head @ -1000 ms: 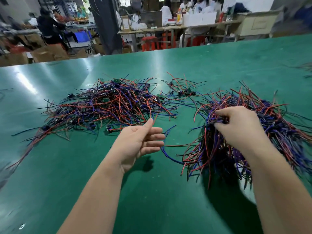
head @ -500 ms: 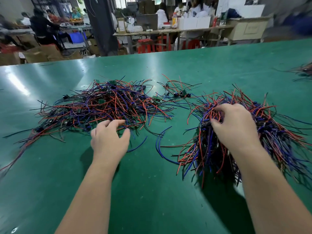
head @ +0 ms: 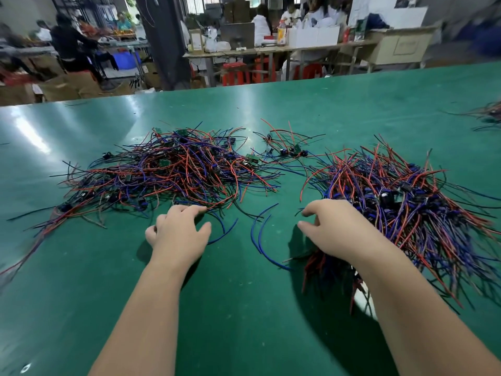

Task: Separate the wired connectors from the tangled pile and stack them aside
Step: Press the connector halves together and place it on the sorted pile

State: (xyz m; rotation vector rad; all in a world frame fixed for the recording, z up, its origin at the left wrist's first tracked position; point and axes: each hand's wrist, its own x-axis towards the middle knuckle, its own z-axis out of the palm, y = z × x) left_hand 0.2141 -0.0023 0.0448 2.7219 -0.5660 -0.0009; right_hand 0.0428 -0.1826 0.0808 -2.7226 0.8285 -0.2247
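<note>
The left hand sits at the near rim of the tangled pile, which spreads toward 10 o'clock; its forefinger touches the outermost wires, with the thumb held apart and pinching nothing. The right hand lies palm-down on the 9 o'clock edge of the stacked heap at 2 o'clock, thumb and forefinger parted, the other fingers hidden, so any grip cannot be told. Between them a strip of green table runs toward 12 o'clock, crossed by loose blue wires, and widens at 6 o'clock.

Both forearms rise from the bottom edge. The left hand, centre frame, lies palm down, fingers loosely curled; the right hand beside it spreads thumb and forefinger.
</note>
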